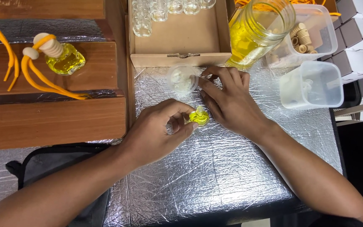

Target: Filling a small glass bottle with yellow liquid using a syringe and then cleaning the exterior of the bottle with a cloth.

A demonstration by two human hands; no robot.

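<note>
My left hand [156,132] grips a small glass bottle of yellow liquid [199,117] on the silver foil-covered table [215,176], thumb and fingers around it. My right hand [227,101] rests just right of the bottle, fingertips touching its top and reaching toward a small clear round dish of white stoppers [182,79]. Whether the right fingers pinch a stopper is hidden.
A finished bottle with a wooden cap and orange cord [59,56] lies on the wooden shelf [51,117] at left. A cardboard tray [177,38] holds empty glass bottles. A large jar of yellow liquid [253,33], a tub of wooden caps [305,35], a clear tub [311,84] and white boxes [358,38] sit at right.
</note>
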